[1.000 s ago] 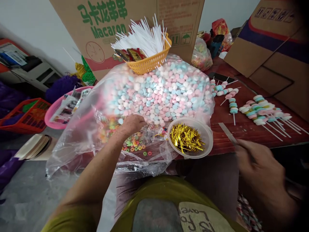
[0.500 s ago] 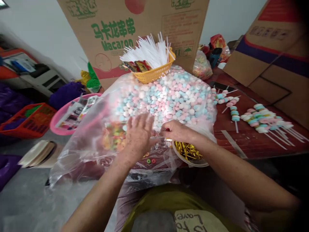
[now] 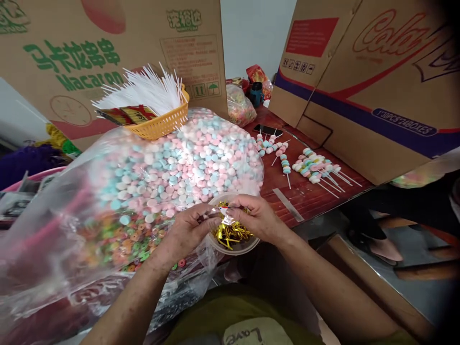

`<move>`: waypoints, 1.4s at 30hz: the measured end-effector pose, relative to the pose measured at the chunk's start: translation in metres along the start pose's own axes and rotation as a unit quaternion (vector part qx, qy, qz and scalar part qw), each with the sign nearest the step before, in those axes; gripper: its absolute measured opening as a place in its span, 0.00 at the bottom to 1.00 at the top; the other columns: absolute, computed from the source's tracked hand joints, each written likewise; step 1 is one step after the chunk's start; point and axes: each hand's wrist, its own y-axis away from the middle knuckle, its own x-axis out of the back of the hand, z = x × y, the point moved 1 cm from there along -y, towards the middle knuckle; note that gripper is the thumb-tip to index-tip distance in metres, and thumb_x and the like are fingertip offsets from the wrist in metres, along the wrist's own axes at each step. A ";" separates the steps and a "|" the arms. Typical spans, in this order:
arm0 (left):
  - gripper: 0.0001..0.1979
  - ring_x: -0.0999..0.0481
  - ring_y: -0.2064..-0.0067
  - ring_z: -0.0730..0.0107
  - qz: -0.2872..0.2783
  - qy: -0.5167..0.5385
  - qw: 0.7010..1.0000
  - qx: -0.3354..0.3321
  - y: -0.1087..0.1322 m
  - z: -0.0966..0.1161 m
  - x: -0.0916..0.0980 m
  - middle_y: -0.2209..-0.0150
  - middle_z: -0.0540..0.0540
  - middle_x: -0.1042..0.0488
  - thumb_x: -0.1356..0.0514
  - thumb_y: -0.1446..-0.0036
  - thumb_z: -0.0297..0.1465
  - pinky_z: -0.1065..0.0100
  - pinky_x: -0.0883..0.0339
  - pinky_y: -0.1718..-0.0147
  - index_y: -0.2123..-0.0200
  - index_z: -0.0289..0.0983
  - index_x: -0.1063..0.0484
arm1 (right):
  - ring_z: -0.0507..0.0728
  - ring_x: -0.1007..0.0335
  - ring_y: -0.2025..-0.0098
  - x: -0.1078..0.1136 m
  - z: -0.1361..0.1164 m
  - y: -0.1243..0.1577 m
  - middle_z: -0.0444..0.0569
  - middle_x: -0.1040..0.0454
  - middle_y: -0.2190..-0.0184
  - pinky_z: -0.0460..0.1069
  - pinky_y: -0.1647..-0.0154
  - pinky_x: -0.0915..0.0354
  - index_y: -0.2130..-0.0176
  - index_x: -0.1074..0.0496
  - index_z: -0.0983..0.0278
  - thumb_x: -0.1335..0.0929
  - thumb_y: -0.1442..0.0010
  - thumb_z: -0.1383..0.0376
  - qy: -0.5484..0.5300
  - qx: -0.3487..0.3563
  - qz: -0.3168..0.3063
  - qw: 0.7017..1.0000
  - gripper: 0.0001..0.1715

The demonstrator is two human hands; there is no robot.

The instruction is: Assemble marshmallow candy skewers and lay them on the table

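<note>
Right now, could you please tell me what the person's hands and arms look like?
The left hand and right hand are gloveless; the forearms are bare, with no watch or bracelet visible. An olive-green top with a pale lettered patch shows below.

We've got left hand (image 3: 192,230) and right hand (image 3: 256,218) pinching a small shiny piece (image 3: 226,215) over a plastic bowl (image 3: 230,251) of gold ties (image 3: 233,236); big clear bag (image 3: 68,196) of pastel sweets (image 3: 194,165) alongside, yellow basket (image 3: 161,126) of white sticks (image 3: 147,92) at its back; red table (image 3: 268,195) to our right has sweet skewers (image 3: 312,165), phone (image 3: 268,130), one cardboard box (image 3: 359,96)
</note>
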 end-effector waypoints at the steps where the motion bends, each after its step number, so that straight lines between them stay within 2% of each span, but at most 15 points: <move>1: 0.09 0.30 0.71 0.71 0.028 -0.005 1.000 0.007 -0.002 -0.001 -0.002 0.73 0.50 0.26 0.37 0.48 0.37 0.72 0.37 0.71 0.67 0.36 0.26 | 0.49 0.41 0.73 -0.001 0.003 0.002 0.42 0.35 0.77 0.44 0.72 0.44 0.75 0.33 0.65 0.36 0.43 0.61 0.004 -0.003 0.013 1.000 0.12; 4: 0.10 0.33 0.74 0.74 0.075 -0.004 0.997 -0.006 -0.004 -0.007 -0.009 0.77 0.51 0.29 0.37 0.49 0.37 0.73 0.39 0.74 0.74 0.36 0.29 | 0.48 0.46 0.75 -0.003 0.014 0.006 0.40 0.41 0.80 0.44 0.75 0.47 0.78 0.37 0.64 0.37 0.42 0.57 0.010 -0.024 0.061 0.998 0.18; 7: 0.11 0.34 0.75 0.74 0.090 0.015 0.995 -0.033 -0.002 -0.012 -0.013 0.78 0.51 0.29 0.37 0.48 0.37 0.72 0.39 0.74 0.76 0.36 0.29 | 0.48 0.49 0.77 0.004 0.030 0.002 0.40 0.45 0.82 0.45 0.77 0.50 0.80 0.41 0.63 0.39 0.41 0.51 0.000 -0.063 0.049 0.997 0.24; 9: 0.12 0.34 0.75 0.74 0.098 0.007 0.995 -0.034 0.001 -0.017 -0.011 0.78 0.51 0.30 0.39 0.45 0.37 0.72 0.40 0.74 0.76 0.36 0.28 | 0.49 0.49 0.79 0.024 0.043 -0.007 0.40 0.45 0.83 0.45 0.78 0.49 0.81 0.41 0.63 0.40 0.41 0.49 0.014 -0.094 0.076 0.993 0.26; 13: 0.15 0.35 0.74 0.74 0.122 -0.054 0.990 -0.046 0.009 -0.028 -0.003 0.78 0.51 0.32 0.45 0.40 0.37 0.72 0.41 0.74 0.76 0.36 0.30 | 0.50 0.45 0.77 0.081 0.053 -0.027 0.42 0.40 0.82 0.46 0.77 0.46 0.80 0.37 0.63 0.37 0.43 0.51 0.098 -0.116 0.250 0.956 0.22; 15: 0.16 0.35 0.74 0.74 0.130 -0.079 0.986 -0.061 0.011 -0.031 0.000 0.78 0.51 0.32 0.46 0.39 0.37 0.73 0.41 0.74 0.75 0.36 0.31 | 0.51 0.41 0.74 0.089 0.043 -0.032 0.44 0.35 0.79 0.46 0.75 0.44 0.77 0.34 0.63 0.34 0.44 0.54 0.103 -0.099 0.233 0.962 0.18; 19: 0.18 0.34 0.73 0.74 0.101 -0.077 0.989 -0.075 0.009 -0.026 -0.001 0.78 0.50 0.32 0.48 0.37 0.38 0.73 0.40 0.74 0.76 0.35 0.32 | 0.53 0.33 0.66 0.043 0.013 -0.025 0.49 0.27 0.63 0.47 0.70 0.36 0.57 0.28 0.63 0.31 0.46 0.58 0.022 -0.039 -0.021 0.999 0.18; 21: 0.13 0.33 0.72 0.74 0.078 -0.017 0.994 -0.076 0.005 -0.021 -0.004 0.74 0.50 0.30 0.45 0.39 0.39 0.72 0.38 0.72 0.71 0.36 0.31 | 0.52 0.32 0.66 0.015 0.004 -0.021 0.48 0.26 0.66 0.47 0.66 0.35 0.60 0.27 0.64 0.33 0.45 0.62 0.001 -0.001 -0.067 0.998 0.12; 24: 0.09 0.32 0.72 0.75 0.083 0.051 0.990 -0.105 0.000 -0.015 -0.009 0.71 0.50 0.29 0.38 0.45 0.35 0.73 0.37 0.72 0.65 0.37 0.32 | 0.50 0.35 0.71 -0.007 0.004 -0.019 0.44 0.29 0.75 0.46 0.69 0.39 0.71 0.29 0.65 0.36 0.43 0.65 0.039 0.031 -0.004 0.999 0.08; 29: 0.05 0.31 0.70 0.74 0.102 -0.020 0.975 -0.198 -0.006 -0.010 -0.009 0.74 0.50 0.30 0.41 0.42 0.27 0.72 0.36 0.70 0.71 0.36 0.31 | 0.48 0.48 0.79 -0.005 0.013 -0.013 0.40 0.43 0.84 0.44 0.80 0.49 0.81 0.39 0.64 0.35 0.42 0.56 0.026 -0.020 0.009 0.999 0.22; 32: 0.06 0.30 0.71 0.75 0.081 -0.021 0.982 -0.171 -0.005 -0.008 -0.008 0.74 0.50 0.29 0.42 0.41 0.28 0.73 0.36 0.71 0.71 0.36 0.30 | 0.48 0.45 0.78 0.009 0.013 -0.009 0.41 0.41 0.82 0.44 0.79 0.45 0.79 0.38 0.64 0.39 0.39 0.50 -0.026 -0.044 0.043 0.998 0.25; 34: 0.07 0.31 0.72 0.76 0.077 -0.022 0.986 -0.149 -0.004 -0.008 -0.007 0.74 0.49 0.29 0.43 0.40 0.29 0.73 0.36 0.72 0.71 0.35 0.30 | 0.49 0.39 0.74 0.019 0.012 -0.008 0.44 0.33 0.75 0.44 0.75 0.40 0.70 0.32 0.64 0.37 0.41 0.48 -0.065 -0.044 0.063 0.995 0.22; 36: 0.10 0.32 0.73 0.76 0.071 -0.036 0.988 -0.133 -0.003 -0.007 -0.007 0.75 0.50 0.30 0.45 0.39 0.31 0.74 0.38 0.74 0.72 0.35 0.30 | 0.51 0.35 0.69 0.022 0.010 -0.008 0.47 0.29 0.67 0.45 0.70 0.36 0.60 0.31 0.63 0.32 0.46 0.50 -0.101 -0.043 0.017 0.994 0.22; 39: 0.14 0.35 0.74 0.77 0.057 -0.054 0.991 -0.110 -0.003 -0.006 -0.008 0.77 0.51 0.33 0.47 0.37 0.33 0.74 0.40 0.74 0.75 0.35 0.32 | 0.50 0.36 0.71 0.016 0.011 -0.007 0.45 0.30 0.70 0.45 0.71 0.37 0.67 0.31 0.64 0.31 0.45 0.56 -0.117 -0.042 -0.044 0.991 0.13; 42: 0.10 0.33 0.73 0.76 0.030 0.007 0.997 -0.064 -0.005 -0.004 -0.011 0.75 0.51 0.31 0.44 0.40 0.35 0.74 0.38 0.73 0.70 0.35 0.32 | 0.48 0.40 0.74 0.006 0.012 -0.006 0.42 0.34 0.77 0.44 0.73 0.41 0.74 0.33 0.64 0.34 0.43 0.61 -0.033 -0.017 0.026 0.999 0.11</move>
